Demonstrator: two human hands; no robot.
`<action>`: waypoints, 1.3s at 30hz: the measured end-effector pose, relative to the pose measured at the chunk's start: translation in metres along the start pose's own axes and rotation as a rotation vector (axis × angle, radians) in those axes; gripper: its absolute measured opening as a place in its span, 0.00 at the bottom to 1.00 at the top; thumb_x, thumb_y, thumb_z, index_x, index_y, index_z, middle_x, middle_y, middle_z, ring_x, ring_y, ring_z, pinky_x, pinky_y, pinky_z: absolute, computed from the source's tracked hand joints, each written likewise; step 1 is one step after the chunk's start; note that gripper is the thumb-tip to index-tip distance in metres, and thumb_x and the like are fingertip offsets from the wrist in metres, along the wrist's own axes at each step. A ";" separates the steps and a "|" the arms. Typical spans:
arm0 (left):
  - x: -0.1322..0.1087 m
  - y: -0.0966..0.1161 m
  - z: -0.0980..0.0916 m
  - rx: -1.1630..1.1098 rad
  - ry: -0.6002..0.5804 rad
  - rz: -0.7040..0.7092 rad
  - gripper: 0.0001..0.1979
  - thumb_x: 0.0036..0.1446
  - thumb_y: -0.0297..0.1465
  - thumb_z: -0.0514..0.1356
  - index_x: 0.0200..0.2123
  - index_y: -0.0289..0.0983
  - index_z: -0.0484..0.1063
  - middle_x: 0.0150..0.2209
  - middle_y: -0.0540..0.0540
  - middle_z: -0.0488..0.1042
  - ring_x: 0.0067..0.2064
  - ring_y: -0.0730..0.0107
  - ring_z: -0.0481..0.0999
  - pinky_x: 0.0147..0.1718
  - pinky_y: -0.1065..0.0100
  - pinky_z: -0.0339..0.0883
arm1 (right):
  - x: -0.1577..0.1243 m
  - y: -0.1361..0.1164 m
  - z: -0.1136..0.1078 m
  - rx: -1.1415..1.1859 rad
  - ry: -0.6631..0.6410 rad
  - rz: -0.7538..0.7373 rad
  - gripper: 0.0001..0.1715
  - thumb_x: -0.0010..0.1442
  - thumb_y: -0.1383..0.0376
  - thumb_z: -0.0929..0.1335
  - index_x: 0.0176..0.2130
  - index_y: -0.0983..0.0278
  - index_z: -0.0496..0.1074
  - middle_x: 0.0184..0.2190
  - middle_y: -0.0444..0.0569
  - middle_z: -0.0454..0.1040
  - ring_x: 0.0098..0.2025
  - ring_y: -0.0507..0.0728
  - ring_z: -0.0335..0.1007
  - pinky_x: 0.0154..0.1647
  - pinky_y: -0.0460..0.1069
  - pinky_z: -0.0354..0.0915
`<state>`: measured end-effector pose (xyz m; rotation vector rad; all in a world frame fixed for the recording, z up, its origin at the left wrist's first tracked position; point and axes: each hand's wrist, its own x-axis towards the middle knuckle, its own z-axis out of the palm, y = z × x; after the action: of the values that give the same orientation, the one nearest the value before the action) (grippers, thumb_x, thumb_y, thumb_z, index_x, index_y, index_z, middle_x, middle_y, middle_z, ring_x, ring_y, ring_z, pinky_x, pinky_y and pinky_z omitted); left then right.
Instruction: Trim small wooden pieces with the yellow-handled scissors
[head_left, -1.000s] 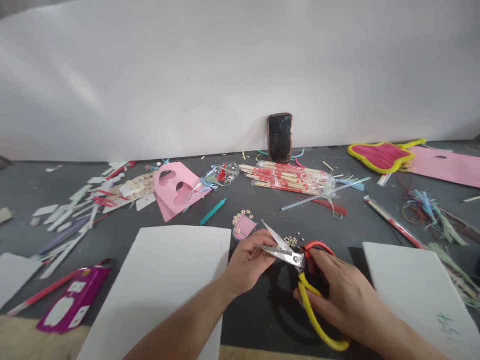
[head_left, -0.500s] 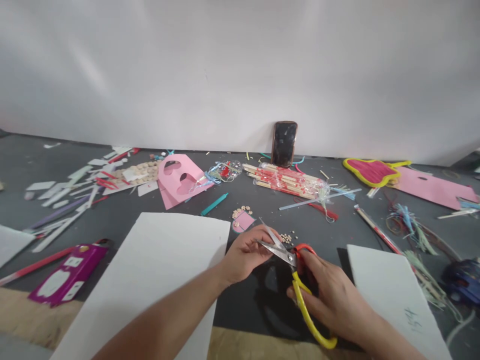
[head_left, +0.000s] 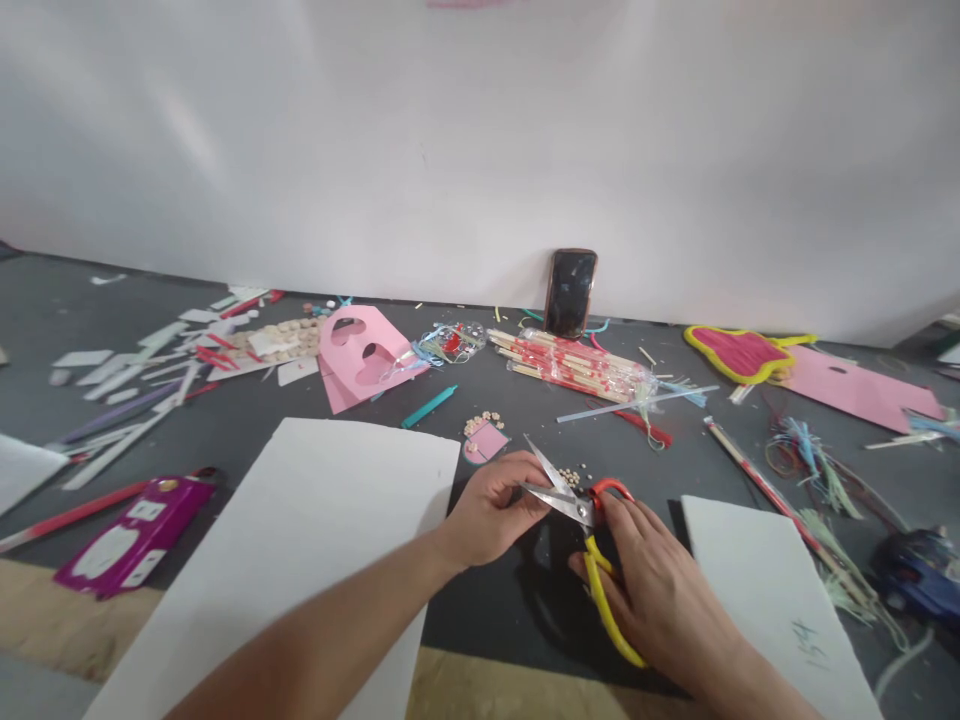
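Observation:
My right hand (head_left: 652, 570) is wrapped around scissors (head_left: 581, 512) with one red and one yellow handle. Their blades stand apart and point toward my left hand (head_left: 491, 510). Thumb and fingertips of that hand are pinched together right at the blades; whatever is between them is too small or hidden to make out. Just beyond the blades lies a small heap of pale beads (head_left: 571, 478). A pink piece with a dark edge (head_left: 486, 441), with small wooden beads along its top, rests on the dark table behind my left hand.
A white board (head_left: 300, 540) lies under my left forearm, another (head_left: 765, 570) beside my right. Behind are a teal pen (head_left: 430, 407), bagged sticks (head_left: 574, 362), a leaning phone (head_left: 571, 293) and a pink cut-out (head_left: 367, 350). A purple piece (head_left: 135, 540) sits near the left front edge.
The scissors and my right hand have shifted slightly, the yellow handle swinging a little up and left. My left hand keeps its pinch. The view has tilted a little.

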<state>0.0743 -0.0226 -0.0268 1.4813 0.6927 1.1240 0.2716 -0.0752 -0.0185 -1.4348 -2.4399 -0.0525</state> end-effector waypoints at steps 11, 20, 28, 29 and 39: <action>-0.005 -0.016 0.003 -0.112 0.007 0.078 0.08 0.57 0.33 0.60 0.33 0.34 0.73 0.34 0.42 0.72 0.35 0.68 0.73 0.36 0.68 0.66 | -0.002 0.003 0.001 -0.012 -0.038 0.037 0.11 0.63 0.59 0.59 0.42 0.64 0.59 0.26 0.48 0.72 0.26 0.57 0.70 0.25 0.48 0.62; -0.005 -0.015 0.003 -0.154 0.034 0.081 0.08 0.55 0.33 0.61 0.32 0.34 0.74 0.35 0.42 0.72 0.36 0.67 0.73 0.37 0.66 0.66 | 0.000 -0.001 -0.002 0.006 -0.111 0.032 0.09 0.57 0.67 0.58 0.41 0.63 0.57 0.23 0.46 0.71 0.21 0.56 0.68 0.20 0.47 0.57; -0.006 -0.015 0.002 -0.140 0.019 0.072 0.04 0.53 0.29 0.63 0.32 0.34 0.75 0.35 0.43 0.72 0.37 0.68 0.73 0.38 0.66 0.67 | 0.001 -0.003 -0.004 0.049 -0.166 0.069 0.09 0.58 0.67 0.57 0.41 0.63 0.56 0.22 0.45 0.71 0.21 0.56 0.69 0.19 0.47 0.54; -0.006 -0.016 0.002 -0.135 0.018 0.071 0.04 0.53 0.29 0.63 0.32 0.34 0.75 0.35 0.43 0.73 0.37 0.68 0.73 0.38 0.67 0.67 | 0.002 -0.003 -0.004 0.051 -0.163 0.069 0.09 0.59 0.67 0.57 0.42 0.63 0.56 0.22 0.45 0.72 0.21 0.56 0.69 0.19 0.47 0.54; -0.003 -0.011 0.001 -0.097 0.055 0.018 0.03 0.52 0.28 0.63 0.30 0.34 0.76 0.31 0.44 0.73 0.34 0.69 0.74 0.34 0.69 0.67 | 0.002 0.002 0.002 -0.031 -0.052 0.069 0.12 0.60 0.57 0.60 0.39 0.63 0.59 0.23 0.47 0.70 0.24 0.57 0.69 0.22 0.48 0.57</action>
<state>0.0756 -0.0233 -0.0380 1.3819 0.6547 1.1997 0.2718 -0.0719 -0.0201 -1.5512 -2.4384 -0.0379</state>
